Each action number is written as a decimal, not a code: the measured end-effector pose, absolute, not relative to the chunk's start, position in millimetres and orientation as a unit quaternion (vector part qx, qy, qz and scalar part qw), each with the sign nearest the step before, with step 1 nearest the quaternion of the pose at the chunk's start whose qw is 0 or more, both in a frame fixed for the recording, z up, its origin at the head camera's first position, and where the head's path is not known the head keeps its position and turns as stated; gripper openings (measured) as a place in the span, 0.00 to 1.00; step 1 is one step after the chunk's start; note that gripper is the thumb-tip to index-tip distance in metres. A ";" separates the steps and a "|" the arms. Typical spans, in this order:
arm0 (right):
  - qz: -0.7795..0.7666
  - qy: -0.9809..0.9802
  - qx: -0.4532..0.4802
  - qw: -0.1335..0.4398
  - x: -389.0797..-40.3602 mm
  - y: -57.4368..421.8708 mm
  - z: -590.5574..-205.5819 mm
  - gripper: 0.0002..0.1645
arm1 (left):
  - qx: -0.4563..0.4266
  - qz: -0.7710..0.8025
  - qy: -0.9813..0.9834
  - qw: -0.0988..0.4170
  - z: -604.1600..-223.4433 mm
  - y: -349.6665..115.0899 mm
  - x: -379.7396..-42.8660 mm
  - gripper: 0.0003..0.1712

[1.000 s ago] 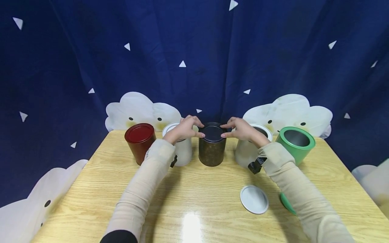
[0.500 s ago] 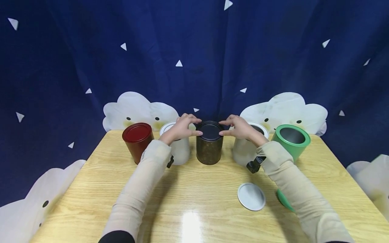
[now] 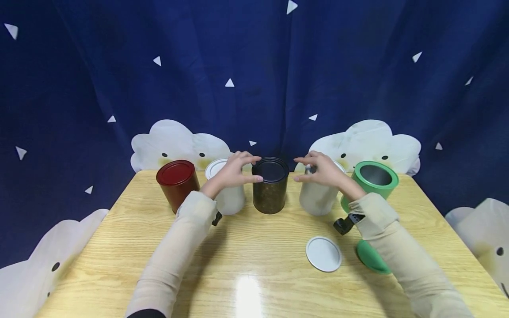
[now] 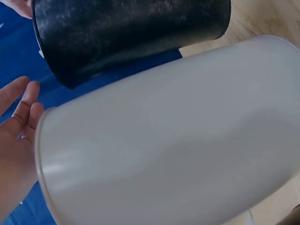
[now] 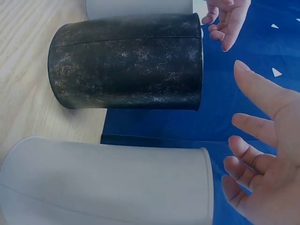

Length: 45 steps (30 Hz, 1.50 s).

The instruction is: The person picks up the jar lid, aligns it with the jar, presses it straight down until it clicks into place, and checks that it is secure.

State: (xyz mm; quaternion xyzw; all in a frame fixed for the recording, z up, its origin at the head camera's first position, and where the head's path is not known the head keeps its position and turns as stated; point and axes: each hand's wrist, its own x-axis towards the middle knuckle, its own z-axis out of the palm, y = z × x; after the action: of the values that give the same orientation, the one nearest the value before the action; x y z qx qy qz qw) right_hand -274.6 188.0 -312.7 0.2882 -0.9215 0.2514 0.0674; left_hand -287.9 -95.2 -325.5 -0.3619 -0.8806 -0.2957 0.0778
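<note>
A dark, mottled canister (image 3: 270, 196) stands upright at the back of the table, its black lid (image 3: 271, 171) seated on top. My left hand (image 3: 233, 171) is at the lid's left edge, thumb and fingers spread; whether it touches is unclear. To the right, my right hand (image 3: 324, 172) is apart from the lid and holds nothing. It hovers over a white canister (image 3: 317, 199), whose dark opening shows partly behind the fingers. Beneath my left hand stands another white canister (image 3: 230, 201) with a white lid on. The right wrist view shows loosely bent right fingers (image 5: 255, 124) beside the canisters.
A red lidded canister (image 3: 180, 194) is at the far left of the row. An uncovered green canister (image 3: 377, 190) stands at the right end. A loose white lid (image 3: 324, 254) and a green lid (image 3: 371, 257) lie on the wooden table (image 3: 119, 260). A blue curtain (image 3: 254, 53) hangs behind.
My right hand has moved away from the black lid, to the right. My left hand has stayed close to the lid's left edge. The head view has turned slightly right.
</note>
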 end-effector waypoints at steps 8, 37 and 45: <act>0.266 -0.911 0.298 0.099 -257.6 200.8 -316.9 0.35 | -0.383 -0.318 -0.861 0.101 -330.3 -93.4 -273.7 0.35; 0.297 -0.883 0.322 0.171 -207.0 233.1 -326.9 0.30 | -0.451 -0.349 -0.810 0.134 -344.3 -76.6 -231.8 0.35; 0.303 -0.879 0.318 0.184 -198.6 242.1 -333.7 0.29 | -0.465 -0.367 -0.797 0.114 -349.4 -68.5 -224.3 0.31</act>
State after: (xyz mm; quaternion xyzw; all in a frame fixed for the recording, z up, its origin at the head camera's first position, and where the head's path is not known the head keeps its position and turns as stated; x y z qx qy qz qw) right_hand -198.6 242.1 -333.7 0.3181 -0.8793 0.3029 0.1842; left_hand -224.3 -68.5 -349.4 -0.4655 -0.7974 -0.3667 0.1144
